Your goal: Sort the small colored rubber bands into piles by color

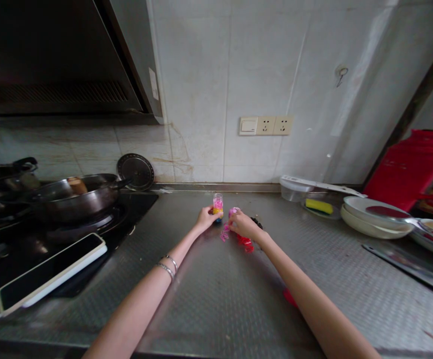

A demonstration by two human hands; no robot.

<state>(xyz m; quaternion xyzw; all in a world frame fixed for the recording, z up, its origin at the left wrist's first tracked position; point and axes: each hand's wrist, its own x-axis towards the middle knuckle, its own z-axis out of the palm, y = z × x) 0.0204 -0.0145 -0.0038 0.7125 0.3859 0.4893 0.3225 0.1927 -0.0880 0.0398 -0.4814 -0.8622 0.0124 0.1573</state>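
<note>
My left hand (206, 218) is closed around a small clear jar (218, 202) standing upright on the metal counter, with pink, yellow and dark bluish layers inside. Just right of the jar, my right hand (244, 224) has its fingers pinched together at pink rubber bands (224, 232), which look like small thin loops. More pink ones (233, 211) show behind its fingers. A red bunch (245, 243) lies under the right hand, and a black bunch (256, 222) is partly hidden behind the wrist. Another red-pink thing (290, 297) is mostly covered by my right forearm.
On the left, a phone (52, 271) with a cable lies over the stove edge, near a steel pan (81, 199). To the right are a clear plastic tub (294, 189), a yellow sponge (319, 206), stacked white bowls (373, 222), a knife (406, 267) and a red thermos (406, 167).
</note>
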